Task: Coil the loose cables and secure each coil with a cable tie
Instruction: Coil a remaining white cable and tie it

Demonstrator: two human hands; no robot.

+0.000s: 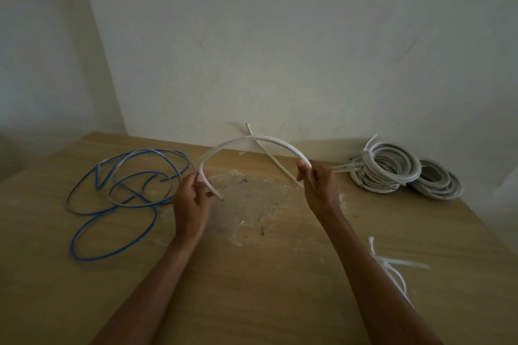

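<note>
While fingers [196, 178] of L hand [192, 199] and R hand [319, 186] curl round it, white cable [252, 139] arches btwn them.

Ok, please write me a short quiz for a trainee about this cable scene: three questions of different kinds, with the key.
1. True or false: the left hand and the right hand both hold the white cable, bent into an arch.
2. Where on the table does the loose blue cable lie? A) left side B) right side C) near edge, centre
3. Fill in: the cable ties lie beside the ____ forearm.
Key: 1 true; 2 A; 3 right.
</note>
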